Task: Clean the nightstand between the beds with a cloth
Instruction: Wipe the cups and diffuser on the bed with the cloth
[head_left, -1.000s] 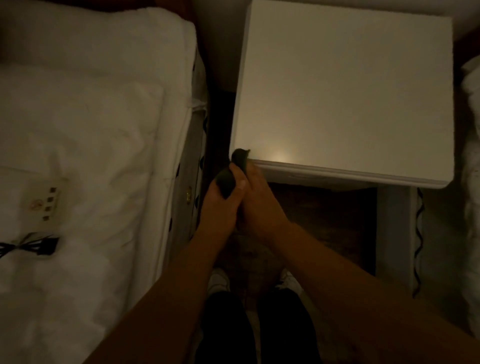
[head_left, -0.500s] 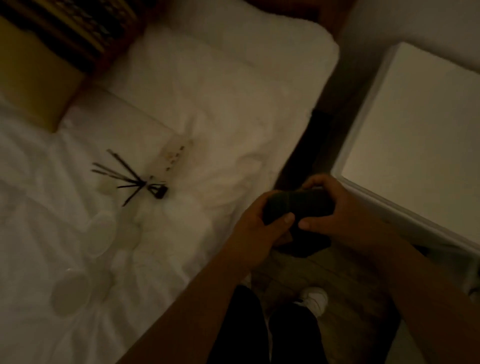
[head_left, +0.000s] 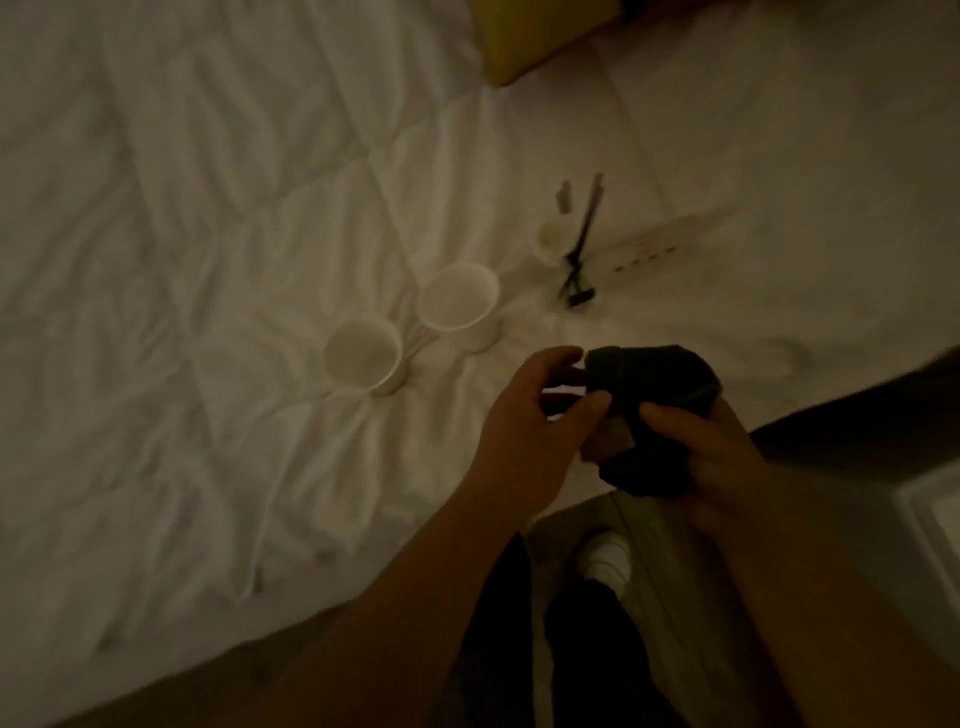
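A dark cloth (head_left: 657, 387) is bunched between my two hands over the edge of the white bed. My right hand (head_left: 711, 457) grips its lower part with fingers curled round it. My left hand (head_left: 524, 426) pinches its left end between thumb and fingers. Only a pale corner of the nightstand (head_left: 935, 514) shows at the right edge.
On the white bedcover (head_left: 208, 260) stand two white mugs (head_left: 363, 358) (head_left: 457, 301), a small white cup (head_left: 551, 240), black sticks (head_left: 582, 249) and a white power strip (head_left: 654, 244). A yellow cushion (head_left: 524, 36) lies at the top. My shoe (head_left: 605, 561) stands on the floor below.
The view has swung left from the nightstand onto the bed. Both hands carried the cloth away from the nightstand's front corner and now hold it over the bed's edge.
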